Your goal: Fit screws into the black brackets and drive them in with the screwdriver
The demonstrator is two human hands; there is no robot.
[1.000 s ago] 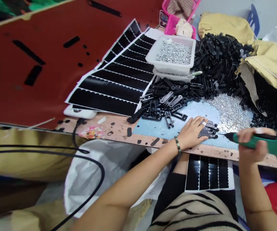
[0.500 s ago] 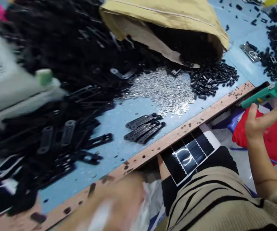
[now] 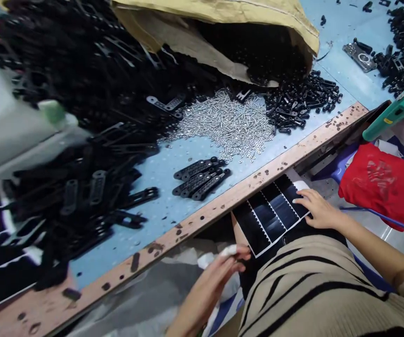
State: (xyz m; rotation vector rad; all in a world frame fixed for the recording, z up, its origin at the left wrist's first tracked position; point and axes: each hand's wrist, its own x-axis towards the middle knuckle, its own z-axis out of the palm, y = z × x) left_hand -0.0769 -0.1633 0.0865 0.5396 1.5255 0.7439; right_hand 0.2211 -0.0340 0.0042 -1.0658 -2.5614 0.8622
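Observation:
A sheet of black strips with white, scalloped borders (image 3: 270, 217) lies across my lap, partly under the bench edge. My right hand (image 3: 319, 208) rests at its right end, fingers apart and touching the sheet. By the sheet's lower left corner is my left hand (image 3: 219, 271), fingers loosely bent and apart, with nothing seen in them. A white wrap covers one finger of it. Beyond the wooden edge, a small group of black perforated handle pieces (image 3: 202, 178) lies side by side on the blue bench top (image 3: 160, 168).
Silver pins (image 3: 226, 121) are heaped mid-bench, beside small black parts (image 3: 303, 100) and a yellow sack (image 3: 223, 11). A large pile of black parts (image 3: 65, 70) covers the left. A teal electric screwdriver (image 3: 394, 112) hangs at right above a red cloth (image 3: 380, 182).
My right hand has come down from beside the screwdriver onto the sheet. My left hand, blurred before, has moved right and up towards the sheet's left corner. The view has shifted slightly.

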